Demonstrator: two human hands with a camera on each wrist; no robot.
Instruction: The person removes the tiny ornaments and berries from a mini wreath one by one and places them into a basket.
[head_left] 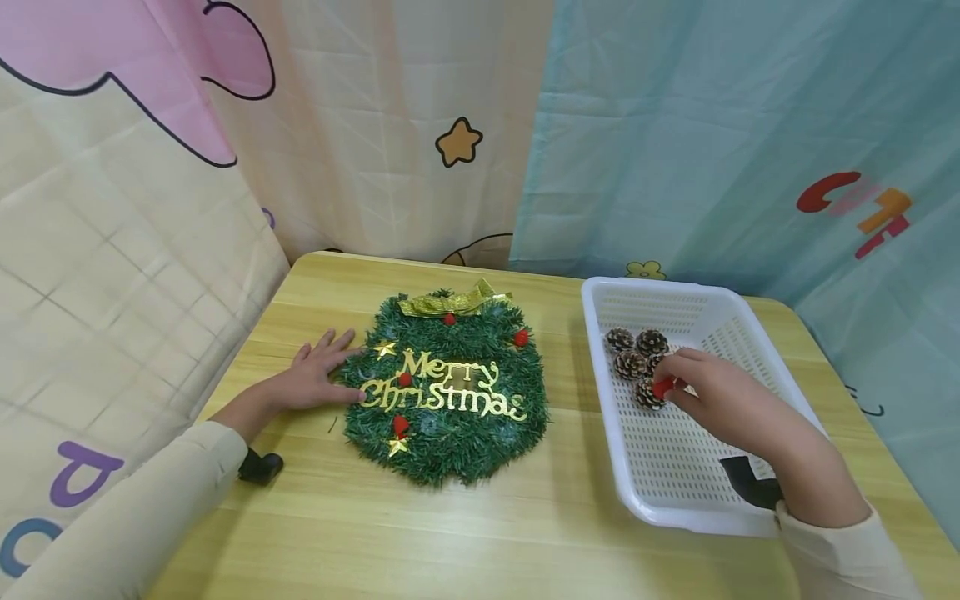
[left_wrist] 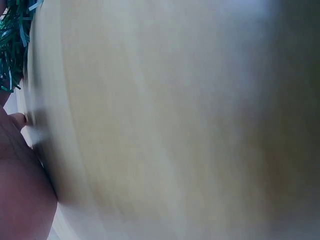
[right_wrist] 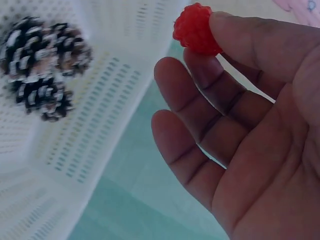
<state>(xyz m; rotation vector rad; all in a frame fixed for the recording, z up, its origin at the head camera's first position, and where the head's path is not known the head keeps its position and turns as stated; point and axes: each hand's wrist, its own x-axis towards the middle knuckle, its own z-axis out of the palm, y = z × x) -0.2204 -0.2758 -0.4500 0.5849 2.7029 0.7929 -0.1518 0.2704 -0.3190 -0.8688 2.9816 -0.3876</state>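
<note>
Between its thumb and fingertips my right hand (head_left: 723,400) pinches a red artificial raspberry (right_wrist: 196,29), over the white plastic basket (head_left: 611,433). Several brown, white-tipped pinecones (head_left: 630,364) lie together at the basket's left side, just beyond that hand's fingertips. A green tinsel wreath (head_left: 457,454) lies flat on the table, with gold "Merry Christmas" lettering (head_left: 442,396) across its middle. My left hand (head_left: 315,375) rests at the wreath's left edge, fingers spread and touching the tinsel. Red berries (head_left: 521,337), gold stars (head_left: 397,446) and a gold bow (head_left: 453,302) sit on the wreath.
The wooden table (head_left: 480,533) stands against printed curtains (head_left: 375,150) at the back and sides. The basket's raised, slotted walls surround the pinecones. Black straps (head_left: 260,467) show at both wrists.
</note>
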